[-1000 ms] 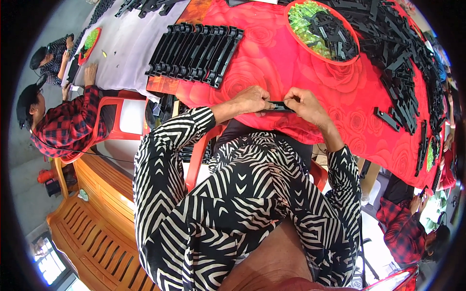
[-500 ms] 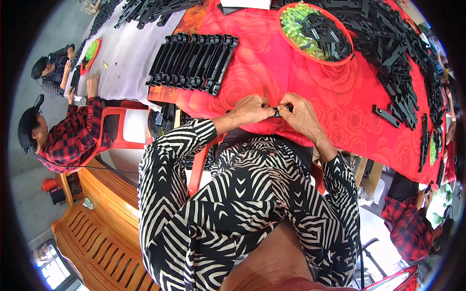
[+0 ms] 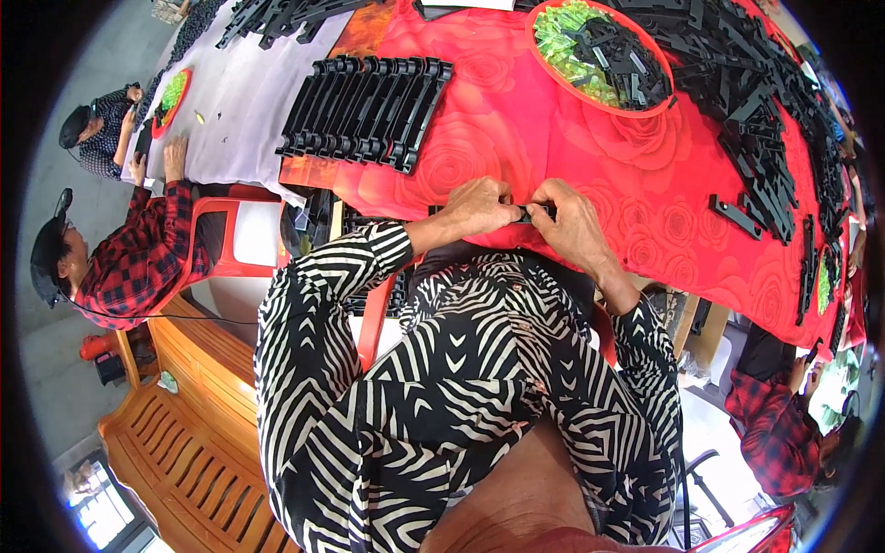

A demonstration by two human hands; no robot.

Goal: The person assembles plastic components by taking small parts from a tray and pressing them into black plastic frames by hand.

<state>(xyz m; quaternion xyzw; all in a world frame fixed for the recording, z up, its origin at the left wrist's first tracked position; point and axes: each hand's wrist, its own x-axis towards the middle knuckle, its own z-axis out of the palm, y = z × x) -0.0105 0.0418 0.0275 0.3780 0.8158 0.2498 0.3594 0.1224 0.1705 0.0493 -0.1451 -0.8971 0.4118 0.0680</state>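
Observation:
Close to the near edge of the red table, my left hand (image 3: pixel 479 206) and my right hand (image 3: pixel 570 219) are both closed on a narrow black plastic strip (image 3: pixel 524 215). Only a short piece of it shows between them; my fingers cover the rest. Ahead and to the left of my left hand lies a row of long black plastic parts (image 3: pixel 364 115), set side by side. Beyond my right hand is a round orange-rimmed tray (image 3: pixel 666 100) holding bright green pieces (image 3: pixel 564 41) and small black pieces (image 3: pixel 627 69).
Loose black parts (image 3: pixel 756 101) are heaped along the table's right side, with a single part (image 3: pixel 735 217) nearest me. A person in a checked shirt (image 3: pixel 138 263) works at left; another checked sleeve (image 3: pixel 784 433) shows at right. A wooden bench (image 3: pixel 184 442) stands behind left.
My right fingers have shifted slightly on the strip, and my left hand has barely moved. The whole view has tilted a little.

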